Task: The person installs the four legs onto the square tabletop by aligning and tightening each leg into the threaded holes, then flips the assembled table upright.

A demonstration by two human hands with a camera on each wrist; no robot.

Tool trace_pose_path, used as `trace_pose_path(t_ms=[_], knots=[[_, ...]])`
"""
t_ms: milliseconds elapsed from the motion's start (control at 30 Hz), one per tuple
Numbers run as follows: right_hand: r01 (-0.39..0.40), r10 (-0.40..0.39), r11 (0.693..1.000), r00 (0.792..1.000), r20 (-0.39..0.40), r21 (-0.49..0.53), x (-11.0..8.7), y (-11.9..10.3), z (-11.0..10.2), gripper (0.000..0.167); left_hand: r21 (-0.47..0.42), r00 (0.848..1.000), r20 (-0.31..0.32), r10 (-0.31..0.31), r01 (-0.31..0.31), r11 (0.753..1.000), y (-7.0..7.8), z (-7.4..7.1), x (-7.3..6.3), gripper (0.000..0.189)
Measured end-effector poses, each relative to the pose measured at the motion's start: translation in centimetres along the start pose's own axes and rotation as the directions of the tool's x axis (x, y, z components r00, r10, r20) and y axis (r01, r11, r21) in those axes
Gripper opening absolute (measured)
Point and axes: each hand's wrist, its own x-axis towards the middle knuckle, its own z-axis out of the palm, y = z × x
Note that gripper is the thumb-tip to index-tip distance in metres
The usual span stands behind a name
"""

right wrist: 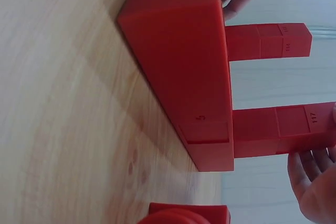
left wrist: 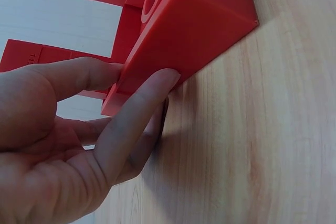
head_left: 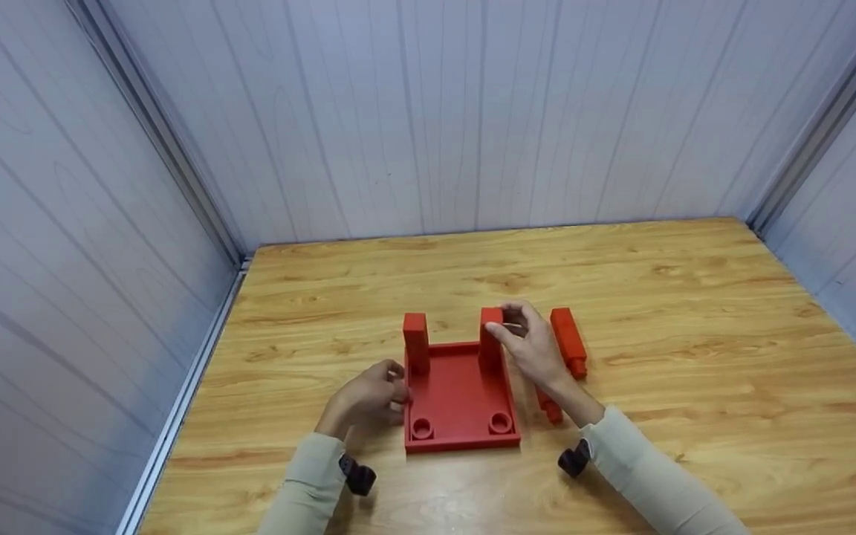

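A shallow red tray (head_left: 459,394) lies on the table, with round sockets in its two front corners. Red square posts stand upright at its back corners: the left post (head_left: 417,342) is free of any hand. Around the upper part of the right post (head_left: 490,353) my right hand (head_left: 536,353) has its thumb and fingers; the number 117 shows on that post in the right wrist view. My left hand (head_left: 372,390) is at the tray's left side. In the left wrist view its thumb (left wrist: 92,74) lies at the rim and a finger (left wrist: 152,90) against the outer wall.
Two more red posts lie to the right of the tray on the wooden table (head_left: 695,319). One post (head_left: 568,338) is in plain sight; the nearer post (head_left: 550,406) is partly covered by my right hand. Pale panel walls (head_left: 443,111) stand behind and at both sides.
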Motion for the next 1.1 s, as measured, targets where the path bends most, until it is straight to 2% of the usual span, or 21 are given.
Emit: trace_pose_path(t_ms=[367,700,933,1100], knots=[[-0.04,0.04,0.998,0.999,0.005,0.044,0.1,-0.2,-0.1,0.037,0.001,1.0,-0.006,-0.017,0.017,1.0,0.2,-0.2,0.0,0.04],[-0.074,0.071,0.995,0.996,0.057,0.062,0.1,-0.1,-0.5,0.039,-0.004,1.0,0.002,-0.01,0.01,1.0,-0.1,-0.1,0.1,0.041],[-0.045,0.044,0.996,0.999,0.017,0.077,0.7,2.6,-0.9,0.033,0.007,1.0,0.001,-0.011,0.011,1.0,-0.2,-0.1,0.1,0.041],[-0.039,0.038,0.998,0.999,0.018,0.039,0.4,0.6,-1.2,0.028,0.014,1.0,0.002,0.01,-0.01,1.0,-0.2,-0.2,0.1,0.04]])
